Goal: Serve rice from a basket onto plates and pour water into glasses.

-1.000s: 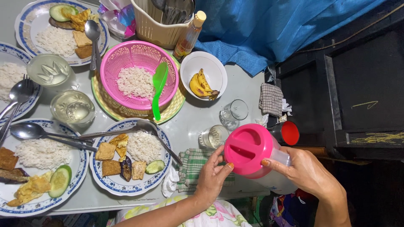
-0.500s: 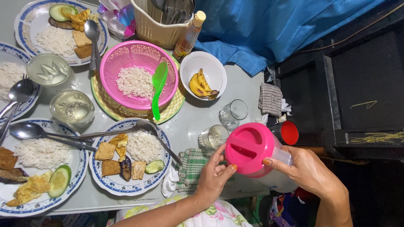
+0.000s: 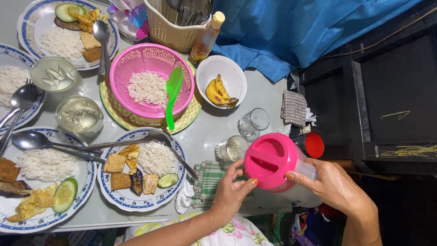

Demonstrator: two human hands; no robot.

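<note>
Gripping pitcher [image 3: 291,175] both sides: right hand [image 3: 334,187] clamped on body, left hand [image 3: 232,189] fingers closed on pink lid [image 3: 269,160]; position barely changed, lid unmoved.

Bright pink lid [image 3: 272,161] on clear pitcher [image 3: 300,191]. Pink mesh basket [image 3: 150,82] with white rice, lime-green scoop [image 3: 172,93], woven yellow mat [image 3: 132,119] beneath. White plates, blue patterned rims [image 3: 136,205]. Green-and-white checked cloth [image 3: 208,180]. Yellow bananas in white bowl [image 3: 223,75]. Blue tarp [image 3: 300,27]. Pale grey tabletop [image 3: 214,123].
</note>
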